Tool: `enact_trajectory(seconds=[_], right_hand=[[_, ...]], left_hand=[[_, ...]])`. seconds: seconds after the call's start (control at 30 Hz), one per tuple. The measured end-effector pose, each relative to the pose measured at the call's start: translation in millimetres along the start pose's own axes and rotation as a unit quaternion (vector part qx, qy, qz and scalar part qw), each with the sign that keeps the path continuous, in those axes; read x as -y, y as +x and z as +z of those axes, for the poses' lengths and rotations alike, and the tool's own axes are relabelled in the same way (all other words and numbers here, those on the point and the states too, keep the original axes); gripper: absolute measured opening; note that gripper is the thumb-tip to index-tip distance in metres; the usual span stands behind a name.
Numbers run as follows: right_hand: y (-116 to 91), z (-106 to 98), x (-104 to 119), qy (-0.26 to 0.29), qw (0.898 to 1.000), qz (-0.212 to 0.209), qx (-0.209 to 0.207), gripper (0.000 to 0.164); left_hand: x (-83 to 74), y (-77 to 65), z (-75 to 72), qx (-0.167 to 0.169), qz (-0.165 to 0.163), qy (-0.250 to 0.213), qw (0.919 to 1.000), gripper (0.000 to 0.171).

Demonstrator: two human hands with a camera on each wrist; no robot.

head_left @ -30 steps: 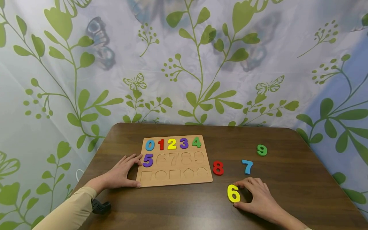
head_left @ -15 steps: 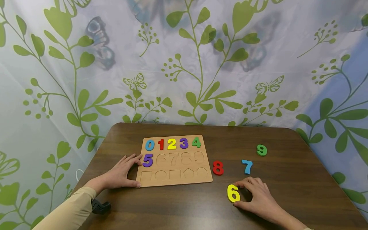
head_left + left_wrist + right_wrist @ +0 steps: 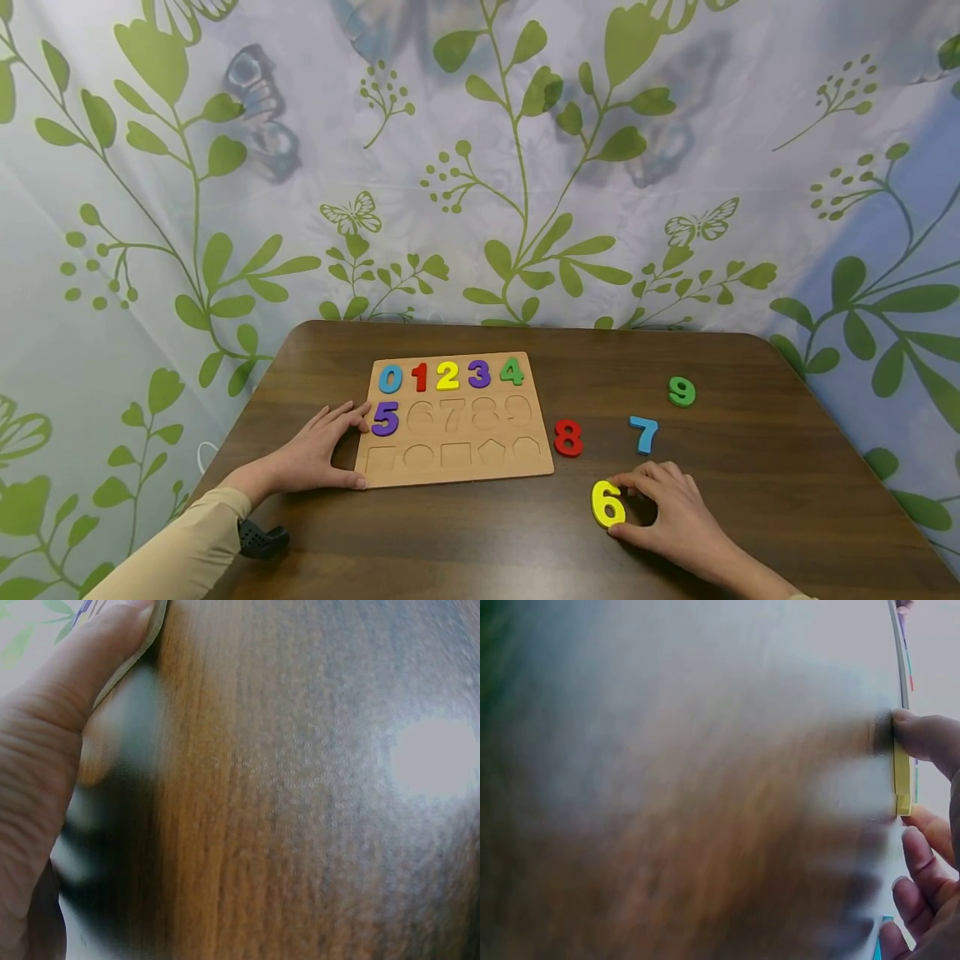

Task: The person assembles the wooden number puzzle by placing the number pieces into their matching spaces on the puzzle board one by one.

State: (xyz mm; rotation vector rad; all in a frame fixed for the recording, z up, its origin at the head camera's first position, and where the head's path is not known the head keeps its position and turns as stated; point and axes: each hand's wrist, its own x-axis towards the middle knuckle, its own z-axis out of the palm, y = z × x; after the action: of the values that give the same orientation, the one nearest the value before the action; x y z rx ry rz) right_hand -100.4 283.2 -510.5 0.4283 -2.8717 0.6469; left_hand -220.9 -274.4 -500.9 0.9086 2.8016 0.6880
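A wooden number puzzle board (image 3: 465,464) lies on the table, with a blue 0, red 1, yellow 2, purple 3 and green 4 in its top row. Below the 0 sits a purple 5 (image 3: 386,419). My left hand (image 3: 311,454) rests along the board's left edge, thumb at the near corner and fingertips beside the 5. To the right of the board, my right hand (image 3: 671,512) holds a yellow number 6 (image 3: 599,506) between thumb and index finger, low over the table. In the right wrist view the yellow 6 (image 3: 901,769) shows edge-on, the other fingers loosely bent.
A red 8 (image 3: 568,438) lies just right of the board. Farther right are a blue 7 (image 3: 643,434) and a green 9 (image 3: 682,392). Outlined recesses fill the rest of the board. A dark object (image 3: 262,540) is by the left sleeve. A leaf-patterned curtain (image 3: 405,183) hangs behind the table.
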Motion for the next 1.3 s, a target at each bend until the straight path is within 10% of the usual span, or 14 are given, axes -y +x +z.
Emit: enact_trajectory(seconds=[1.3], right_hand=[[8.1,0.7,5.0,-0.020,0.999,-0.037,-0.030,0.052]], left_hand=[[-1.4,-0.6,-2.0,0.002,-0.001,0.009,1.0000,0.079]])
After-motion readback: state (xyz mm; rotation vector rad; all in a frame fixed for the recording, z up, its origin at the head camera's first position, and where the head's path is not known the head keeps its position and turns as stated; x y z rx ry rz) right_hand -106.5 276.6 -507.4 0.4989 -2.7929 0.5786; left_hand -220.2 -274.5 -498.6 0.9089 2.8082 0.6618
